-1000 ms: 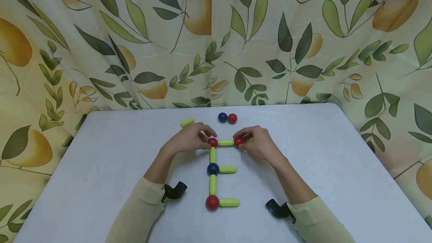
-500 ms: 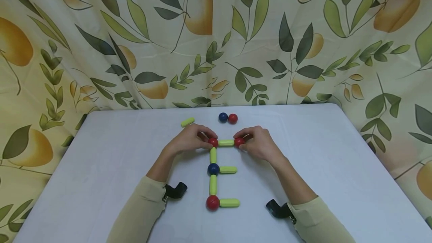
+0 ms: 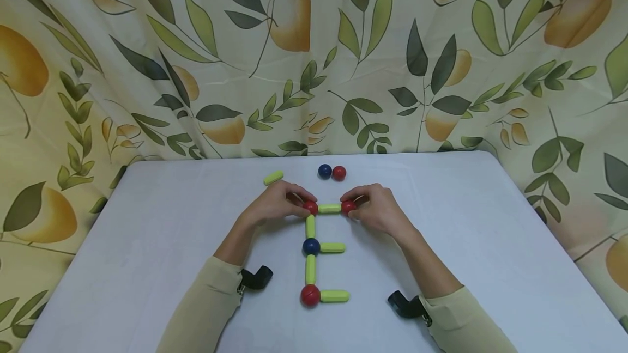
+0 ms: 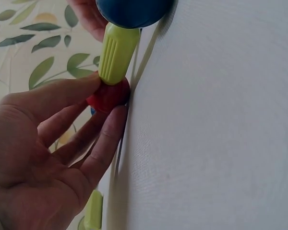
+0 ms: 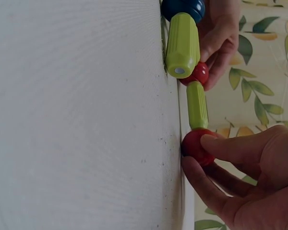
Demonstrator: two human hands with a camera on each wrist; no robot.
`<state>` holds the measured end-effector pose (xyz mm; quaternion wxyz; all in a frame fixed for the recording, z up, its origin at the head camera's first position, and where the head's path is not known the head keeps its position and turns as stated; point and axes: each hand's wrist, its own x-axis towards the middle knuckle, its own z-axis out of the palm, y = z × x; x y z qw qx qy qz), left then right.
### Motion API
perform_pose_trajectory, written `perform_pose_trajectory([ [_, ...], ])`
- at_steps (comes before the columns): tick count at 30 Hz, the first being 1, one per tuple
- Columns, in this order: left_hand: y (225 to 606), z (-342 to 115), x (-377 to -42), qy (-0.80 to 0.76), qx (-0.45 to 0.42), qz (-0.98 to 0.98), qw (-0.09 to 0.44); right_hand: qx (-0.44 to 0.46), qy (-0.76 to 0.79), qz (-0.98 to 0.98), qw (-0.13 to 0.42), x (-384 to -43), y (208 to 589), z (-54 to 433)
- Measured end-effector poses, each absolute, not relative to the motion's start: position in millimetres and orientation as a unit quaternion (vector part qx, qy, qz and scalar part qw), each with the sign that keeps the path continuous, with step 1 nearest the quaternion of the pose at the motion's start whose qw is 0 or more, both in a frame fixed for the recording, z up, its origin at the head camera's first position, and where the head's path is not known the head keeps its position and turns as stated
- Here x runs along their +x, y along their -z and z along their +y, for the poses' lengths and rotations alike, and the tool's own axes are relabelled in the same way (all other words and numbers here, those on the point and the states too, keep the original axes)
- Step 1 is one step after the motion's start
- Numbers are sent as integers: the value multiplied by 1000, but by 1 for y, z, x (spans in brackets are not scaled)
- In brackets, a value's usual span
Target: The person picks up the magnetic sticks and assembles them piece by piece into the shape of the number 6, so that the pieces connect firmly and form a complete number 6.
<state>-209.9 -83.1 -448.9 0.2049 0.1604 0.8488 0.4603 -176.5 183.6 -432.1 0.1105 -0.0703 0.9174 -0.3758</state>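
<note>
My left hand [image 3: 281, 201] pinches a red ball [image 4: 109, 97] at the top left corner of a structure of balls and yellow-green rods. With thumb and fingers, my right hand [image 3: 376, 208] pinches another red ball [image 5: 198, 146]. A short rod [image 3: 329, 208] joins these two balls. Below the left ball, an upright rod [image 3: 311, 226] leads to a blue ball [image 3: 311, 247], which has a rod [image 3: 333, 247] pointing right. Another rod [image 3: 311, 270] runs down to a red ball [image 3: 310, 296], with a rod [image 3: 335, 296] on its right side.
A loose blue ball [image 3: 325, 171] and a loose red ball [image 3: 339, 173] sit side by side near the far edge of the white table [image 3: 432, 189]. A loose yellow-green rod [image 3: 273, 177] lies beyond my left hand. A patterned curtain [image 3: 314, 70] hangs behind.
</note>
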Motion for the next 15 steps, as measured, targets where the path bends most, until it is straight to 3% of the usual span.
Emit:
perform_pose_trajectory([
  [11, 451, -83, -212, -472, 151, 846, 198, -109, 378, 910, 130, -181, 428, 193],
  [15, 451, -82, -212, -473, 150, 845, 201, -112, 394, 905, 113, -187, 423, 200],
])
